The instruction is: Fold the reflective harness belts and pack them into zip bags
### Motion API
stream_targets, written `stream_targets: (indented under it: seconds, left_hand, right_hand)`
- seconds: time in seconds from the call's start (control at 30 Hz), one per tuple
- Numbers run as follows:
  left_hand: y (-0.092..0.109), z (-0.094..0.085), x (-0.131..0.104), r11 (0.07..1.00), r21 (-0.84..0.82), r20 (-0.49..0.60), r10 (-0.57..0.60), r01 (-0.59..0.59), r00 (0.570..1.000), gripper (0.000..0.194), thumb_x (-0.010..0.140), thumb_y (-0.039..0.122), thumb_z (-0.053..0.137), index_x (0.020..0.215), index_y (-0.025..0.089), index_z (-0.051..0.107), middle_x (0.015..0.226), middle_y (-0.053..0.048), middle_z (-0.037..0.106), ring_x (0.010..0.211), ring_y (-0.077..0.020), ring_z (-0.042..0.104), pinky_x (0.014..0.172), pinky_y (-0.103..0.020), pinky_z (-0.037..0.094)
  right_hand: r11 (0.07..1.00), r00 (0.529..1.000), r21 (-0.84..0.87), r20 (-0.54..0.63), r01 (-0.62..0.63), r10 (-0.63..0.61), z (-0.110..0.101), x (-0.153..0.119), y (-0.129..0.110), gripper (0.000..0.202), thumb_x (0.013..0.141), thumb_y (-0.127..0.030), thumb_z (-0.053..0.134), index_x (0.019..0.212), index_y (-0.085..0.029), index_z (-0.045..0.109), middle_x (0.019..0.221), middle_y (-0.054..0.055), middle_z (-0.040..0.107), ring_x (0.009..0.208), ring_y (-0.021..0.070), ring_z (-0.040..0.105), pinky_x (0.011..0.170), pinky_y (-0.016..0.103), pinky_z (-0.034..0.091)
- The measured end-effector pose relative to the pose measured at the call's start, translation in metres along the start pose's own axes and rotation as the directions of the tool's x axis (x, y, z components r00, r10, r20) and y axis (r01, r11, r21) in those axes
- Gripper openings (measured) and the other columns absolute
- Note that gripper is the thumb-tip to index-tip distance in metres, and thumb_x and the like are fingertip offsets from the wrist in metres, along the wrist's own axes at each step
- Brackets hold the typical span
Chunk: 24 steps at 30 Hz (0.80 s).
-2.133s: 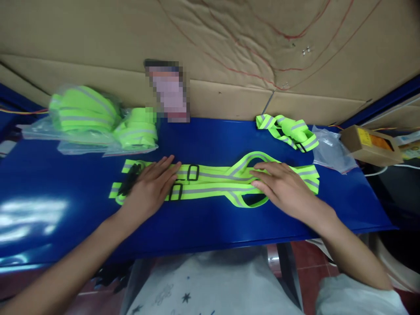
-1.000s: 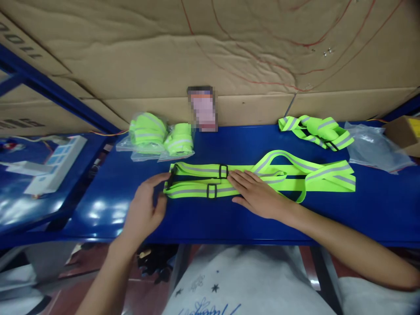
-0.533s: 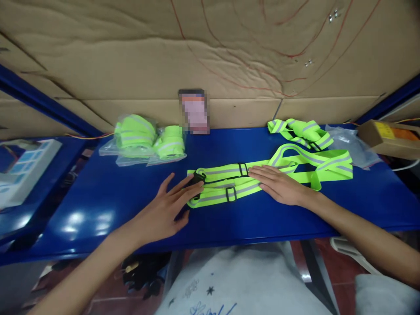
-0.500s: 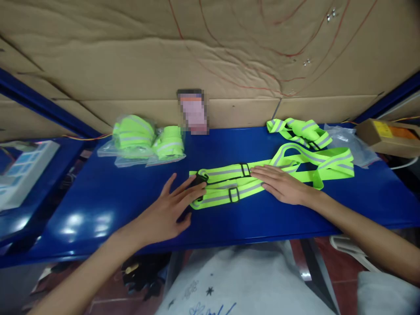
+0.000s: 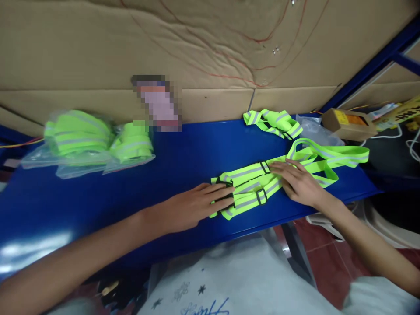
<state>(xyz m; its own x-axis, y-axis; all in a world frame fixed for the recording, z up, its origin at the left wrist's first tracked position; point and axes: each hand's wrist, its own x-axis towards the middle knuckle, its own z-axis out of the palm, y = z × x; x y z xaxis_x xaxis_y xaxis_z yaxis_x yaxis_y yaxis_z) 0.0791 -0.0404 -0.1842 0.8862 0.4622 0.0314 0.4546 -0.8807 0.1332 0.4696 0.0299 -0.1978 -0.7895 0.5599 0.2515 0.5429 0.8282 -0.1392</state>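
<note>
A neon-yellow reflective strap (image 5: 246, 176) with a grey stripe lies in folded lengths on the blue table. My left hand (image 5: 200, 203) rests flat over its left end, fingers extended across a black buckle that they mostly cover. My right hand (image 5: 299, 184) lies on the strap further right, its fingers stretched over the bands just beyond a black slider (image 5: 264, 167). A second slider (image 5: 261, 196) sits on the nearer band between both hands. Past my right hand, the strap spreads into loose loops (image 5: 348, 154).
Bagged rolls of the same strap, a larger one (image 5: 80, 135) and a smaller one (image 5: 134, 142), stand at the back left. A blurred-out phone-like object (image 5: 160, 105) leans on the cardboard wall. Another loose strap (image 5: 275, 121), a clear bag (image 5: 318, 131) and a small cardboard box (image 5: 348, 124) are back right.
The view has turned to the right. My left hand has come down flatter over the buckle end, its fingers closer together. My right hand remains on the strap, fingers slightly more bent.
</note>
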Motion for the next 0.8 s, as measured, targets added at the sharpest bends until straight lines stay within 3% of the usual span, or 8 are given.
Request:
stream_targets:
  seconds: [0.1,0.2,0.27,0.33,0.4,0.53,0.63,0.8]
  left_hand:
    - [-0.008,-0.01,0.009,0.992,0.118,-0.047,0.047,-0.041,0.998,0.076,0.082,-0.004,0.052,0.153,0.023,0.046,0.168,-0.01,0.04,0.15,-0.0294,0.045,0.116,-0.048,0.041]
    - [-0.01,-0.015,0.02,0.964,0.254,-0.076,0.107,-0.085,0.991,0.063,0.091,0.002,0.054,0.148,0.027,0.05,0.156,-0.009,0.053,0.148,-0.0313,0.045,0.12,-0.058,0.038]
    - [-0.011,-0.018,0.026,0.941,0.316,-0.053,0.149,-0.125,0.987,0.048,0.095,0.006,0.055,0.139,0.025,0.057,0.134,-0.009,0.066,0.138,-0.0309,0.053,0.117,-0.057,0.042]
    - [-0.011,-0.022,0.03,0.926,0.342,-0.032,0.18,-0.158,0.983,0.032,0.097,0.01,0.057,0.125,0.023,0.062,0.111,-0.007,0.069,0.122,-0.0284,0.061,0.111,-0.052,0.048]
    - [-0.011,-0.028,0.03,0.927,0.335,-0.04,0.195,-0.171,0.98,0.024,0.097,0.011,0.058,0.117,0.023,0.064,0.102,-0.005,0.068,0.11,-0.0252,0.063,0.108,-0.047,0.051]
    - [-0.01,-0.038,0.023,0.955,0.256,-0.056,0.172,-0.152,0.984,0.018,0.096,0.009,0.058,0.107,0.021,0.066,0.101,-0.004,0.068,0.109,-0.0247,0.061,0.121,-0.054,0.039]
    - [-0.011,-0.039,0.019,0.98,0.164,-0.038,0.118,-0.11,0.992,0.013,0.094,0.011,0.058,0.099,0.021,0.066,0.097,-0.003,0.068,0.108,-0.0245,0.06,0.127,-0.056,0.029]
    - [-0.017,-0.027,0.025,0.992,0.093,-0.027,0.083,-0.08,0.996,0.014,0.097,0.012,0.054,0.095,0.021,0.064,0.091,-0.002,0.066,0.105,-0.0242,0.061,0.123,-0.053,0.031]
  right_hand:
    - [0.999,0.99,-0.015,-0.136,-0.051,0.049,0.001,0.013,-0.048,0.036,0.099,-0.014,0.055,0.135,-0.015,0.061,0.135,0.014,0.069,0.129,0.0276,0.062,0.111,0.049,0.046]
    - [0.997,1.0,0.079,-0.026,0.01,-0.008,0.012,0.024,-0.086,0.042,0.105,-0.035,0.059,0.142,-0.014,0.058,0.14,0.012,0.066,0.133,0.0261,0.059,0.115,0.046,0.042]
    - [0.994,0.999,0.102,0.03,0.033,-0.036,0.021,0.028,-0.093,0.048,0.106,-0.043,0.058,0.144,-0.014,0.058,0.143,0.012,0.063,0.135,0.0269,0.057,0.118,0.046,0.039]
    - [0.992,0.998,0.119,0.056,0.028,-0.035,0.026,0.03,-0.089,0.051,0.106,-0.047,0.056,0.146,-0.015,0.058,0.143,0.012,0.063,0.133,0.027,0.058,0.116,0.045,0.04]
    - [0.989,0.997,0.146,0.077,0.009,-0.02,0.027,0.033,-0.079,0.057,0.105,-0.053,0.054,0.148,-0.015,0.056,0.144,0.013,0.063,0.13,0.027,0.059,0.11,0.044,0.043]
    - [0.981,0.995,0.193,0.097,-0.021,0.002,0.023,0.04,-0.06,0.049,0.11,-0.047,0.045,0.146,-0.016,0.059,0.142,0.011,0.066,0.124,0.0252,0.062,0.102,0.043,0.044]
    - [0.965,0.996,0.257,0.068,0.044,-0.063,0.024,0.039,-0.05,0.044,0.112,-0.039,0.045,0.144,-0.014,0.061,0.141,0.011,0.067,0.126,0.0243,0.062,0.106,0.043,0.045]
    - [0.961,0.992,0.249,0.003,0.12,-0.124,0.028,0.023,-0.038,0.048,0.109,-0.04,0.051,0.147,-0.012,0.059,0.146,0.012,0.064,0.138,0.0272,0.057,0.119,0.048,0.045]
